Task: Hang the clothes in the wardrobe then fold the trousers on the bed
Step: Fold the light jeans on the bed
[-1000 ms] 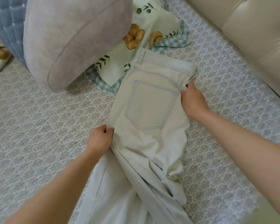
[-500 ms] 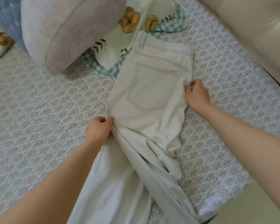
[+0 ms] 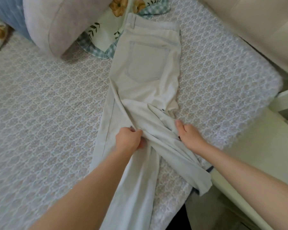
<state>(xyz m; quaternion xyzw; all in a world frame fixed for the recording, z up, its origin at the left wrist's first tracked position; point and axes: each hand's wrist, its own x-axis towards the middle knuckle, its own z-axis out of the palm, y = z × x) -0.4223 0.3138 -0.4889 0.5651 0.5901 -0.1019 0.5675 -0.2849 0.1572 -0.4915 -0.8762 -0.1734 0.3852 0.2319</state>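
**A:** Taking the pale cream denim trousers [image 3: 148,63] as the marker, what is cut off or hard to read around them?

**B:** Start with the grey-white patterned quilted bed cover [image 3: 40,97] that the trousers lie on. It runs out of view to their left, and your forearms hide part of it. The cream padded upholstered panel [image 3: 256,22], beyond and to the right of the trousers, is cut by the top and right edges. The plump mauve-grey round cushion [image 3: 57,22], up and left of the waistband, is cut by the top edge. It covers part of the floral pillow with a green gingham frill [image 3: 105,35], and the waistband's left corner overlaps that frill.

**A:** And how do the trousers look?

**B:** They lie seat side up with one back pocket showing and the waistband away from you. The upper part lies fairly flat. One leg runs towards you and out of the bottom edge. The other is bunched and crosses to the right, ending at the bed's edge.

**A:** And the hands?

**B:** Your left hand [image 3: 129,141] has its fingers curled, gripping a fold where the legs cross. Your right hand [image 3: 188,133], just right of that fold, is blurred. Its thumb lies against the cloth and its fingers are hidden, so I cannot tell its grip.
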